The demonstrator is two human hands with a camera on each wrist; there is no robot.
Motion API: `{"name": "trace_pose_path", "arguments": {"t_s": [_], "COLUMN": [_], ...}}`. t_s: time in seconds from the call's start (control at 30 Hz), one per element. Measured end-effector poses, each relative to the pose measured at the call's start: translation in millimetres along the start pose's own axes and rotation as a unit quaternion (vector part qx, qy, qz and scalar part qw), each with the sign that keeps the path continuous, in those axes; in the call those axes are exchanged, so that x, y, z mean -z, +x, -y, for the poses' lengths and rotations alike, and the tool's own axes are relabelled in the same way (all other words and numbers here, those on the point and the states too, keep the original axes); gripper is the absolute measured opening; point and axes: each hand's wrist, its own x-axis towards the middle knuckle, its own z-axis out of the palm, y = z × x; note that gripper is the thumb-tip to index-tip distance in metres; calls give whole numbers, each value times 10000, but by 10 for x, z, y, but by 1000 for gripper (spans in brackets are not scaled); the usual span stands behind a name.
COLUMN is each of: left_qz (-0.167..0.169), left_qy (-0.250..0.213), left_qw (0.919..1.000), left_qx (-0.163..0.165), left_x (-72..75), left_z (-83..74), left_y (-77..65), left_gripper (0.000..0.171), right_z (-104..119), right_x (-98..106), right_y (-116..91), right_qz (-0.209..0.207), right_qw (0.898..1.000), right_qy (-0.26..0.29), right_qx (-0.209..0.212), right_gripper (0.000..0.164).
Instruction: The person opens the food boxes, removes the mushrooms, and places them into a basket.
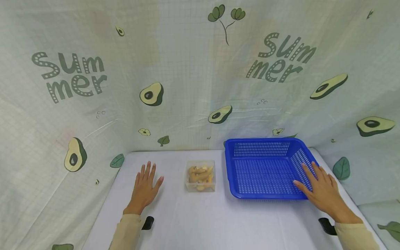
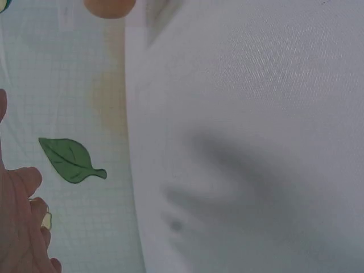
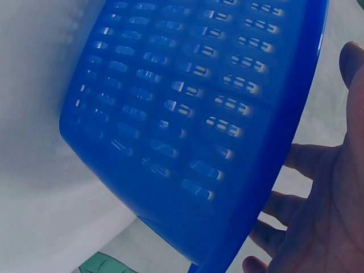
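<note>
My left hand (image 1: 145, 189) is held over the white table at the left, fingers straight and thumb spread out. In the left wrist view part of that hand (image 2: 20, 227) shows at the left edge, its shadow on the tabletop. To its right stands a small clear plastic box (image 1: 191, 189) with yellowish-brown, knobbly pieces (image 1: 200, 175) in it. A blue slotted plastic basket (image 1: 268, 196) sits at the right. My right hand (image 1: 326, 194) is at its front right corner, fingers extended. In the right wrist view the fingers (image 3: 284, 207) lie right at the basket's rim (image 3: 284, 136).
A pale cloth (image 1: 187, 69) printed with avocados, leaves and lettering hangs behind the table and along both sides. The white tabletop (image 1: 212, 222) stretches in front of the box and basket. A dark strap piece (image 1: 148, 223) shows beside the left sleeve (image 1: 126, 231).
</note>
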Motion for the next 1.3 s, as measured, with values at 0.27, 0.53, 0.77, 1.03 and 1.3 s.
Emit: {"name": "trace_pose_path", "arguments": {"t_s": [0.27, 0.53, 0.77, 1.03, 1.3], "left_qz": [119, 145, 26, 36, -108], "left_qy": [-34, 24, -78, -350, -552], "left_qw": [9999, 9998, 9999, 9994, 9981], "left_qx": [97, 123, 69, -17, -266], "left_x": [26, 7, 1, -46, -162], "left_z": [-64, -79, -118, -228, -367], "left_y": [7, 10, -2, 5, -8], "left_gripper": [78, 79, 80, 84, 90], "right_z": [18, 67, 193, 535, 1000], "right_x": [-30, -42, -49, -84, -144], "right_y": [12, 33, 44, 46, 46], "right_qz": [59, -3, -55, -101, -295], "right_qw": [10000, 9999, 9995, 9979, 9910], "right_qy": [48, 34, 121, 113, 329], "right_qx": [23, 95, 279, 628, 1262], "right_gripper": [84, 85, 86, 88, 83]}}
